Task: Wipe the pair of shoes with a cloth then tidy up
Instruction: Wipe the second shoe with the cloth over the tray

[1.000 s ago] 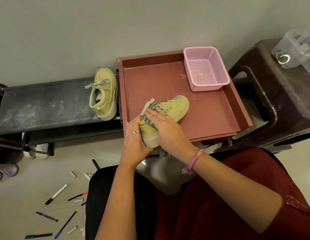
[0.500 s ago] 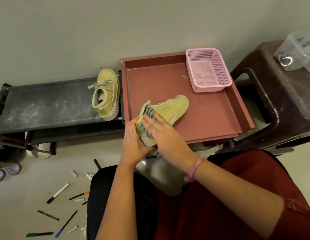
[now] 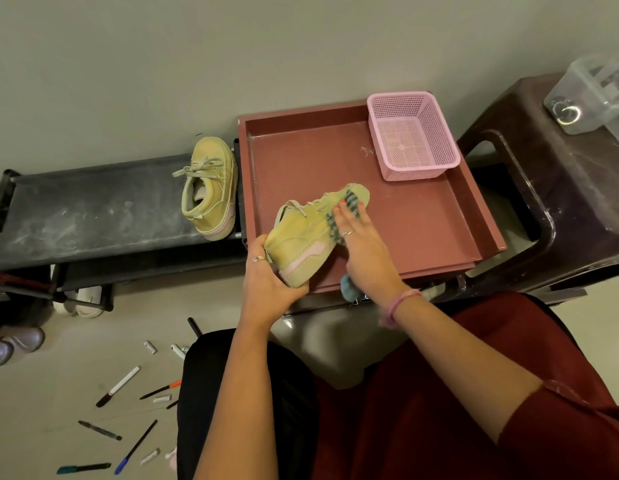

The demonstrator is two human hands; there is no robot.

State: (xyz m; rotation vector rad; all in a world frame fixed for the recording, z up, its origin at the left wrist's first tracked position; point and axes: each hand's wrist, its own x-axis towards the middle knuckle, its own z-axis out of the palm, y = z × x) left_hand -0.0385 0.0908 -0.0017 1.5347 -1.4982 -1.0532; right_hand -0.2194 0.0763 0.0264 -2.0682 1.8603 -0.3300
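Nearest the camera, the person's lap shows a dark red garment (image 3: 439, 410) on the right and black cloth on the left, with both bare forearms reaching forward from it. On the pale floor (image 3: 59, 393) to the lower left lie scattered markers (image 3: 118, 386) and loose caps. The left hand (image 3: 268, 275) curls round the heel of a yellow-green shoe (image 3: 303, 242), thumb on top and fingers beneath, holding it tilted on its side over the near edge of a reddish-brown tray (image 3: 422, 223). The right hand (image 3: 356, 233) lies flat with its fingers straight and close together, pressing a grey striped cloth (image 3: 349, 202) against the shoe's toe end; a bunched blue-grey end of the cloth hangs below the wrist at the tray's front rim. A pink band circles that wrist, and a ring shows on each hand. The shoe's toe points away toward the tray's middle, its laces loose at the collar. Left of the tray, a dusty black rack shelf (image 3: 93, 209) carries the second shoe (image 3: 211, 188), standing upright just beside the tray's left wall with its toe toward the wall. Under the rack, pale footwear is partly visible. In the tray's far right corner sits a pink mesh basket (image 3: 413, 136). Farther right, a dark brown plastic stool (image 3: 557, 202) bears a clear plastic container (image 3: 592, 95). Behind everything runs a plain grey-green wall (image 3: 232, 46).
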